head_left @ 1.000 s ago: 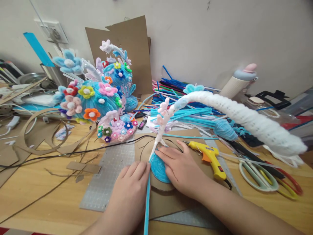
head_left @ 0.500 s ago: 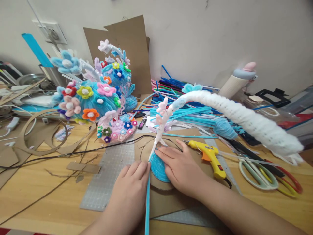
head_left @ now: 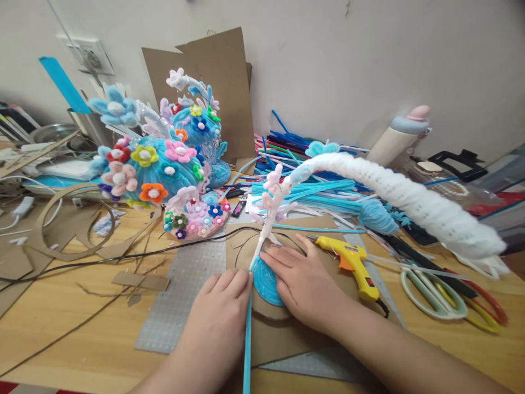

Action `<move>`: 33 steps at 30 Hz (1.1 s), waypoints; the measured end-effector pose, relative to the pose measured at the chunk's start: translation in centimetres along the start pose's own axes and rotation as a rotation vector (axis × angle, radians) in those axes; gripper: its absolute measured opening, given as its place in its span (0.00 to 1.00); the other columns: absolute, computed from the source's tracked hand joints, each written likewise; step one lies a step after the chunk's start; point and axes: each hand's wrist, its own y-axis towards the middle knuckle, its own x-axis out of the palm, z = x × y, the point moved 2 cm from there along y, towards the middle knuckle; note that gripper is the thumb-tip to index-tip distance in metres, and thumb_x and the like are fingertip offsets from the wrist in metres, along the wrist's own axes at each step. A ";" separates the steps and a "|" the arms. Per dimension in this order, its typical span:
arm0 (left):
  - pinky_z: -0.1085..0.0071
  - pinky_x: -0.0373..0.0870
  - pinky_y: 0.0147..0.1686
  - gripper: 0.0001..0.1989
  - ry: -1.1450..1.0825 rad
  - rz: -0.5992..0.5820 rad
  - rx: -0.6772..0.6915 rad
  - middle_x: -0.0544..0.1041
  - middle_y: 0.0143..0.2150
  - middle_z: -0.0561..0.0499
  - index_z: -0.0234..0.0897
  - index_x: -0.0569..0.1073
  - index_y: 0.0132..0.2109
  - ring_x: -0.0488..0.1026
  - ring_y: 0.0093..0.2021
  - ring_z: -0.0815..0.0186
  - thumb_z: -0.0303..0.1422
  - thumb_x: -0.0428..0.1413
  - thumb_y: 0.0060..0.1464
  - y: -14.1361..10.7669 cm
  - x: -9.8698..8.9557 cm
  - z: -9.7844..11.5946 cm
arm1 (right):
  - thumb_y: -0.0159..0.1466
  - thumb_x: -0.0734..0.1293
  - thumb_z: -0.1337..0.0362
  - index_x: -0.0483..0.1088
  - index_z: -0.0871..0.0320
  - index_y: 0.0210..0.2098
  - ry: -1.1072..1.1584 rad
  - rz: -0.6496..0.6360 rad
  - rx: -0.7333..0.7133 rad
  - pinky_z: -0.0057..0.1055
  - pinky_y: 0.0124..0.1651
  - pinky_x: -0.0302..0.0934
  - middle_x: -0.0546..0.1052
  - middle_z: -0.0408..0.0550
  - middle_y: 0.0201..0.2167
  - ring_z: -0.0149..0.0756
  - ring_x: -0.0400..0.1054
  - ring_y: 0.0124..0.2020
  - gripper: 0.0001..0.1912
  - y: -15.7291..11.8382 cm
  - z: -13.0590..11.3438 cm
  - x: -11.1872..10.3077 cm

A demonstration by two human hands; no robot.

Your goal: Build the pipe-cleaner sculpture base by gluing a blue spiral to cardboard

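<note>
A blue pipe-cleaner disc, its fuzzy strands coiled in tight concentric rounds, lies on a flat brown cardboard sheet in front of the person. From its left edge a flattened blue pipe-cleaner strip runs straight toward the near edge of the view. A slim white stem, smoothly wrapped and carrying pale pink fuzzy petals, forks low down, one leg reaching the disc's far left edge. Above it a thick white arch, plush and spirally ridged, sweeps over to the right.

The left hand has its fingers bent and drawn together, holding the strip at its index side; its thumb is hidden. The right hand is spread low over the disc, pressing its right part, with the thumb bent near the blue rim and one finger lifted away from the others. Both forearms come in from the near edge, angled inward.

Just right of the right hand lies a yellow plastic glue gun, with pale-green-handled scissors farther right. At left stands a rounded blue pipe-cleaner dome studded with multicoloured fuzzy flowers.
</note>
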 end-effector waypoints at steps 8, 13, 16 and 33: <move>0.61 0.67 0.45 0.11 0.008 -0.009 -0.005 0.73 0.47 0.47 0.37 0.74 0.44 0.69 0.46 0.58 0.23 0.48 0.61 0.3 -0.1 0.1 | 0.67 0.55 0.66 0.61 0.51 0.60 0.017 0.021 -0.078 0.53 0.67 0.24 0.69 0.44 0.58 0.35 0.59 0.60 0.22 -0.6 0.1 -0.5; 0.60 0.68 0.45 0.11 0.032 -0.014 -0.006 0.73 0.44 0.47 0.36 0.74 0.45 0.69 0.45 0.58 0.23 0.49 0.61 0.2 -0.1 0.1 | 0.67 0.55 0.65 0.63 0.51 0.58 0.043 -0.011 -0.195 0.52 0.66 0.17 0.71 0.42 0.57 0.34 0.56 0.62 0.21 -0.7 -0.5 -0.6; 0.60 0.68 0.46 0.12 0.042 -0.007 0.000 0.73 0.45 0.47 0.35 0.74 0.46 0.69 0.46 0.58 0.22 0.49 0.61 0.2 0.0 0.1 | 0.67 0.55 0.67 0.60 0.50 0.60 0.058 -0.027 -0.220 0.51 0.65 0.13 0.71 0.41 0.57 0.33 0.56 0.63 0.22 -0.7 -0.6 -0.4; 0.59 0.70 0.45 0.12 0.070 -0.038 0.015 0.73 0.45 0.45 0.34 0.73 0.48 0.70 0.46 0.56 0.23 0.49 0.61 0.2 0.2 0.0 | 0.66 0.56 0.67 0.63 0.54 0.59 0.073 -0.069 -0.172 0.50 0.65 0.11 0.70 0.43 0.58 0.35 0.54 0.64 0.22 -0.6 -0.9 -0.1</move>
